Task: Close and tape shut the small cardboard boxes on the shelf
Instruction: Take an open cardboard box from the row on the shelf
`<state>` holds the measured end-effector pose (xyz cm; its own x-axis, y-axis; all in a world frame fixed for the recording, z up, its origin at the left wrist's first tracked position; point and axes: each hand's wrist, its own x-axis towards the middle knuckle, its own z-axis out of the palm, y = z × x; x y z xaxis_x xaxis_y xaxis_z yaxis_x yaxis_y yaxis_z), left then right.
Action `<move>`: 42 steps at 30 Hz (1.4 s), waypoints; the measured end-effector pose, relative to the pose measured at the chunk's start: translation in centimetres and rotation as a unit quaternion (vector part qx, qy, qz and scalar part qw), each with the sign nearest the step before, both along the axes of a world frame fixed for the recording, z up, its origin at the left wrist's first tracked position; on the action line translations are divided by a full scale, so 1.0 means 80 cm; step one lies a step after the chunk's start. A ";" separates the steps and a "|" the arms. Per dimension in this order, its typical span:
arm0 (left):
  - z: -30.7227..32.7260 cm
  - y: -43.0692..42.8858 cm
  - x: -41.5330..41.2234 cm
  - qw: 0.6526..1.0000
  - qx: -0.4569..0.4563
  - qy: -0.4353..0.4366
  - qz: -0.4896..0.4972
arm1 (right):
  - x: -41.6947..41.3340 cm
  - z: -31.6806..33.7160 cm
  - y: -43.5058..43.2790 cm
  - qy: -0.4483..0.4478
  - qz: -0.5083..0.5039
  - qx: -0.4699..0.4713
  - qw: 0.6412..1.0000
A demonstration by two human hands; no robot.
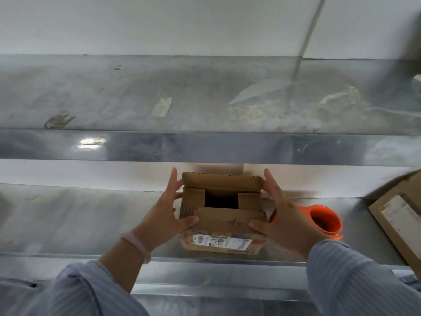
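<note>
Two pale blue striped sleeves [355,277] reach in from the near edge, and the left wrist wears a pale bracelet [139,245]. The small cardboard box [221,224] stands near the front lip of the lower metal shelf [68,224], its printed label [222,241] facing the person.

The left hand [164,215] lies against the box's left side and the right hand [280,215] against its right. Both are spread wide, with fingers nearly straight: each thumb presses the near flap [227,216], and the fingertips reach the upright far flap [221,181]. A dark square gap shows between the flaps.

Just right of the box, partly behind the right hand, lies an orange object [325,218] with a round hollow. Further right sits a larger cardboard box [401,224]. Above and beyond the box runs the upper shelf [182,99], strewn with tape scraps [162,106].
</note>
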<state>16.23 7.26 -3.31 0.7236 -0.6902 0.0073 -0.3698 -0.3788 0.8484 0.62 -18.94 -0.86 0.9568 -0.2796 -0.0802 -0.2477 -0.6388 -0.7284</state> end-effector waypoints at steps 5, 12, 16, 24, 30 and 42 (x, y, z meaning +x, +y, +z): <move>-0.001 0.004 0.011 0.994 0.047 -0.100 -0.022 | -0.002 0.005 -0.004 -0.016 0.063 -0.144 0.987; -0.021 0.006 -0.009 0.987 0.100 -0.124 -0.024 | -0.010 -0.014 -0.009 0.033 0.112 -0.181 0.977; -0.016 0.002 -0.017 0.988 0.096 -0.123 -0.011 | -0.011 -0.006 -0.004 0.009 0.082 -0.200 0.976; -0.013 0.000 -0.017 0.985 0.071 -0.155 0.033 | -0.007 -0.012 0.009 -0.001 0.020 -0.112 0.994; -0.004 -0.013 -0.037 0.992 0.051 -0.107 0.036 | -0.021 -0.017 0.001 -0.047 -0.037 -0.105 0.993; -0.002 -0.056 -0.041 0.940 0.206 -0.266 -0.055 | -0.035 -0.012 -0.007 -0.007 0.048 -0.121 0.991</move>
